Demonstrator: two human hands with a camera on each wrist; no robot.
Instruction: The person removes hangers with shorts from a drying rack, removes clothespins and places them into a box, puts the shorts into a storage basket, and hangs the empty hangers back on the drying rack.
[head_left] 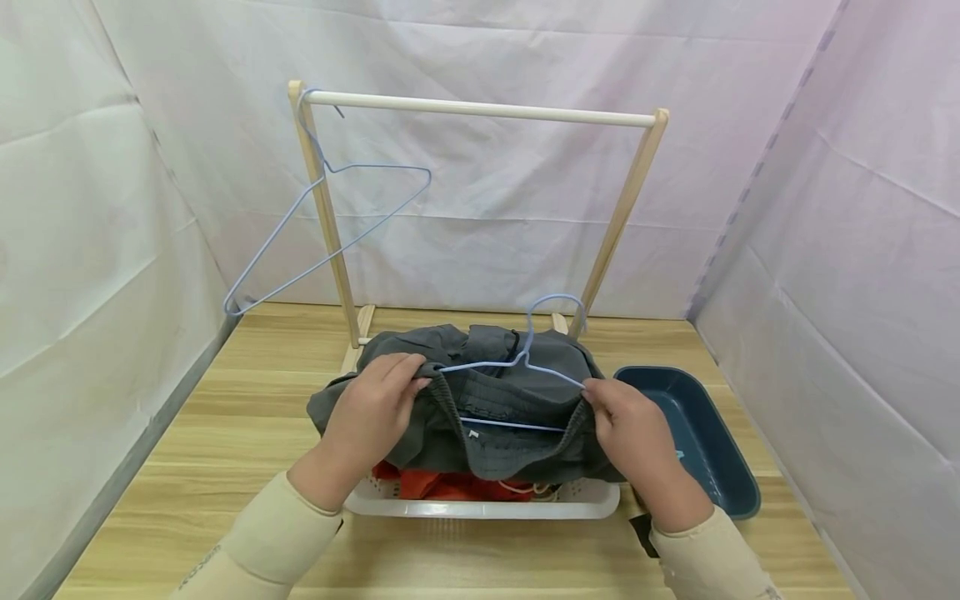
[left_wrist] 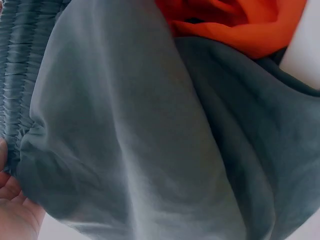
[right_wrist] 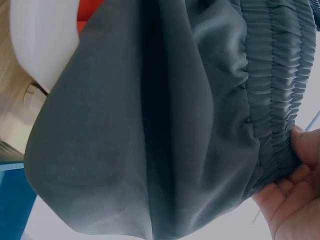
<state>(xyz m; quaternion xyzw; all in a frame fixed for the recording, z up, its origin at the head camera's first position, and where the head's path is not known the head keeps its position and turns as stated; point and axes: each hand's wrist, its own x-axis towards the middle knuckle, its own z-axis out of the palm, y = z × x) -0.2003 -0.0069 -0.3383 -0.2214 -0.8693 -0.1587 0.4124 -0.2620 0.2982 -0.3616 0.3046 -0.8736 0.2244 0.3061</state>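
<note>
Dark grey elastic-waisted pants (head_left: pixel 517 450) are spread between both hands, above a white basket (head_left: pixel 480 510). A light-blue wire hanger (head_left: pixel 517 360) sits within the waist opening, its hook pointing up and its lower bar showing inside. My left hand (head_left: pixel 378 408) pinches the waistband at the hanger's left end. At the other end, my right hand (head_left: pixel 633 425) pinches the waistband (right_wrist: pixel 280 75) between thumb and fingers. In the left wrist view the gathered waistband (left_wrist: pixel 22 65) runs down to the left fingertips. The hanger's two ends are hidden by cloth and fingers.
Behind the basket stands a clothes rack with a white rail (head_left: pixel 480 107) and wooden legs. Another blue hanger (head_left: pixel 330 171) hangs at its left end. Red-orange cloth (head_left: pixel 457 486) lies in the basket. A dark blue tray (head_left: pixel 720 442) is on the wooden table (head_left: pixel 187 467) at right.
</note>
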